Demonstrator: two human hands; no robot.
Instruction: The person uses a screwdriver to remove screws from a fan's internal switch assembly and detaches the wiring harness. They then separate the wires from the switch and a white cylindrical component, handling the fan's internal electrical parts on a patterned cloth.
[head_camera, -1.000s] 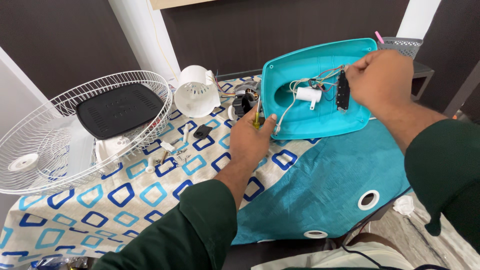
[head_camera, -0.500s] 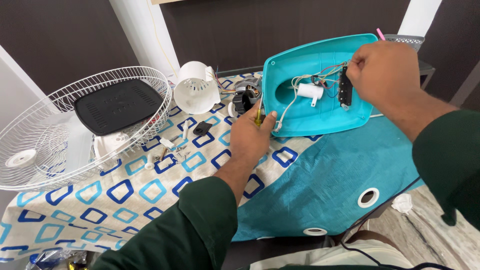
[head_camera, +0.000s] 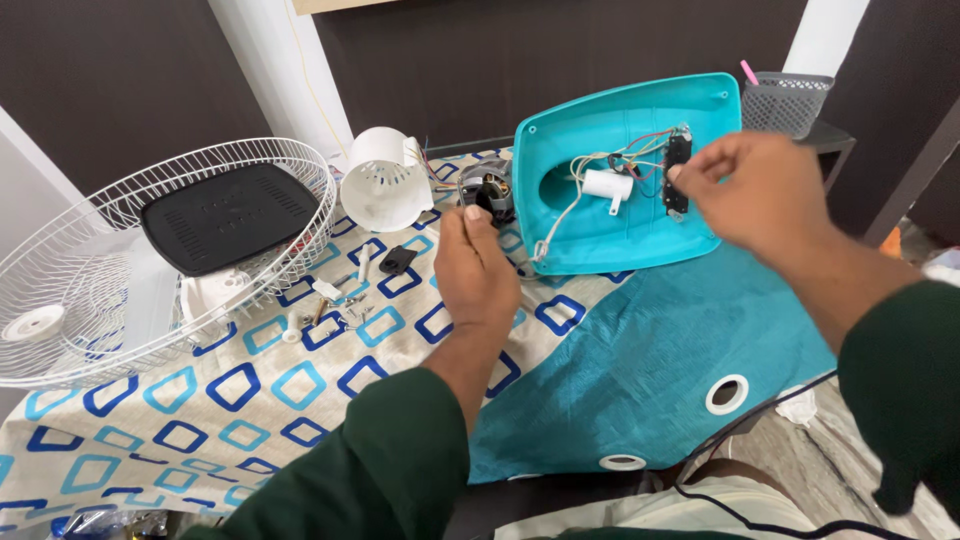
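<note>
Right hand first: its grip is a pinch, thumb and fingertips drawn together on the black switch block that sits inside the turquoise fan base. That base stands tilted up on its edge toward the far right corner of the desk, hollow side facing the camera, with a white cylindrical capacitor and a tangle of red, white and dark wires showing within, just left of the switch block.

Over to the left hand: fingers curled in, grip mostly closed, and something slim may be in it near the thumb, but what exactly, I cannot tell. It hovers above the middle of the desk, just short of the dark fan motor, which lies near the far edge beside the base.

Left of the motor, a white motor cover lies on its side. Along the left edge rests a white wire fan grille, a black plastic panel lying in it. Small screws and white fittings are scattered near the middle, with a small black piece among them. A patterned blue-and-white cloth covers the desk; a teal cloth drapes over the near right corner. A grey mesh basket stands beyond the base.
</note>
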